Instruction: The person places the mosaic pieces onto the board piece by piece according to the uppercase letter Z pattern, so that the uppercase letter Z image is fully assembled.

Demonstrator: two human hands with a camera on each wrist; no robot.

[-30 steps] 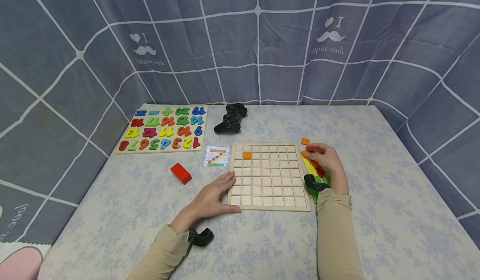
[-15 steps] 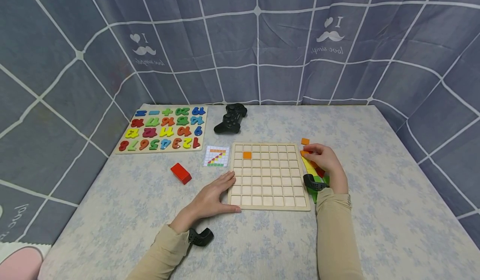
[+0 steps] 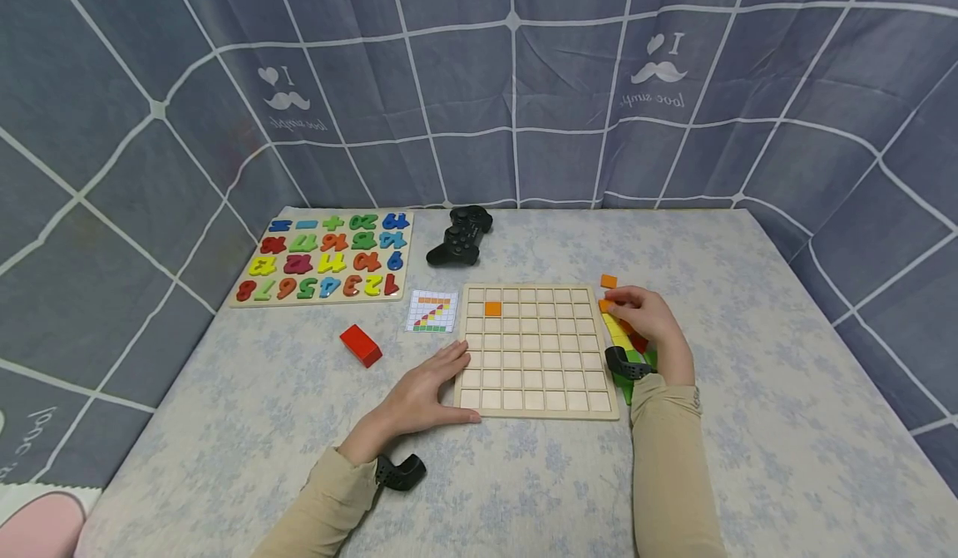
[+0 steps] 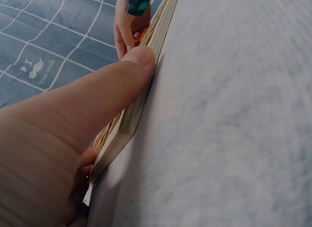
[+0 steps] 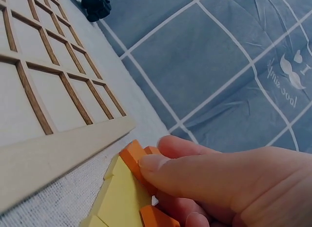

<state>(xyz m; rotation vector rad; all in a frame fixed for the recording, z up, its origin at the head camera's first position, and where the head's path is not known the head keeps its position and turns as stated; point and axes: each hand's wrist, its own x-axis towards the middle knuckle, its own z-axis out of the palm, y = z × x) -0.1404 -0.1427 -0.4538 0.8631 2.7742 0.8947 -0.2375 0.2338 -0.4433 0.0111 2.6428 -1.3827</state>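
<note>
A wooden grid board [image 3: 535, 350] lies flat on the table, with one orange tile [image 3: 493, 308] set in its second row. My left hand [image 3: 430, 392] rests flat at the board's near left corner; the thumb [image 4: 112, 85] presses against the board's edge [image 4: 141, 100]. Right of the board is a strip of loose coloured tiles [image 3: 623, 335]. My right hand [image 3: 647, 317] lies over them and pinches an orange tile [image 5: 132, 159] at the far end, above yellow tiles [image 5: 122, 197]. Another orange tile [image 3: 609, 281] lies apart, farther back.
A number puzzle board [image 3: 325, 255] sits at the back left, a black game controller [image 3: 460, 235] behind the grid board, a small pattern card [image 3: 432, 310] left of it, and a red block [image 3: 361, 345] nearer me. A blue checked cloth [image 3: 516, 84] hangs behind the table.
</note>
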